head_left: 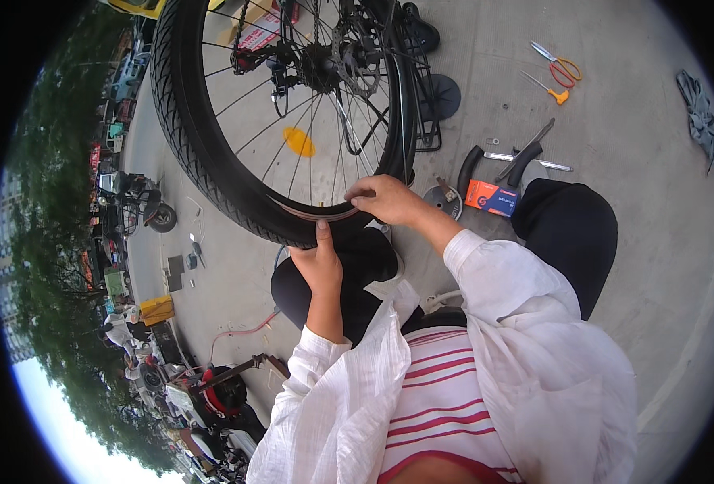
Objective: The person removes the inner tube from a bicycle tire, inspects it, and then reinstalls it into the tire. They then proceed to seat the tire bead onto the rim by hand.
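Note:
A bicycle wheel with a black treaded tire [182, 129] stands upright before me, its spokes carrying a yellow reflector [299, 142]. Along the wheel's lower part, the tire sits apart from the rim, and a reddish-brown strip [308, 214] shows in the gap. My left hand [318, 264] grips the tire from below, thumb on its sidewall and fingers hidden behind. Just right of it, my right hand [385, 199] is closed at the rim's inner edge, fingertips and thumb together; what they pinch is too small to make out.
On the concrete at right lie scissors [562, 68], a yellow-handled screwdriver [557, 95], a metal rod [546, 164], an orange-and-blue box [491, 198] and a grey cloth [699, 121]. A metal disc [444, 199] is beside my knee. A reddish hose [240, 331] runs at left; parked vehicles stand beyond.

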A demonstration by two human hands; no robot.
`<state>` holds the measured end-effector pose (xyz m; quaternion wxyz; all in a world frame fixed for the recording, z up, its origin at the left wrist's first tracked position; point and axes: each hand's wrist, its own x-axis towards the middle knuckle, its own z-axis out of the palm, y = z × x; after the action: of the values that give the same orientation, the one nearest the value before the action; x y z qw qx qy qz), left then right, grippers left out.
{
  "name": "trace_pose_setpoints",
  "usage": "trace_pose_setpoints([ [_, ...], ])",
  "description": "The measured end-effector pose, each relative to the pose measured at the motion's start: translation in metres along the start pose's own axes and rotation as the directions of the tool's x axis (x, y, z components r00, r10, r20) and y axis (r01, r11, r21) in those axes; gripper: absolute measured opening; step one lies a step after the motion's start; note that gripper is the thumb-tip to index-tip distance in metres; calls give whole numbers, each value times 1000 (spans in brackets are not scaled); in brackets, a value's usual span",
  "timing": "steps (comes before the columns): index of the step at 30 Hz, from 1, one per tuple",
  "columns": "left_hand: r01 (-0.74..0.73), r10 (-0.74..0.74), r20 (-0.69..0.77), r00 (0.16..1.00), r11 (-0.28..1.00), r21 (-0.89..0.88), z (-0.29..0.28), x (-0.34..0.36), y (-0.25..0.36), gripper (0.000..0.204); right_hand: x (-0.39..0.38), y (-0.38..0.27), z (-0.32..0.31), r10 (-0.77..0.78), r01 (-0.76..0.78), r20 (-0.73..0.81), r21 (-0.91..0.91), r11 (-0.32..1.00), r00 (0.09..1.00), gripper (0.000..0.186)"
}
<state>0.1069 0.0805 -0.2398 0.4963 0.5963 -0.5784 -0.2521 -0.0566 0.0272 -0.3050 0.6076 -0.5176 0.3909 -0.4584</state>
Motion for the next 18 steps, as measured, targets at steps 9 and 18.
trace_pose_setpoints([
  [9, 364, -355, 216, 910, 931, -3, 19, -19, -20, 31, 9, 30, -9, 167, -181, -280, -22, 983, 945, 19],
  [18, 73, -75, -24, 997, 994, -77, 5, -14, -1, 67, 18, 35, -4, 16, -9, -57, 114, 993, 998, 17],
])
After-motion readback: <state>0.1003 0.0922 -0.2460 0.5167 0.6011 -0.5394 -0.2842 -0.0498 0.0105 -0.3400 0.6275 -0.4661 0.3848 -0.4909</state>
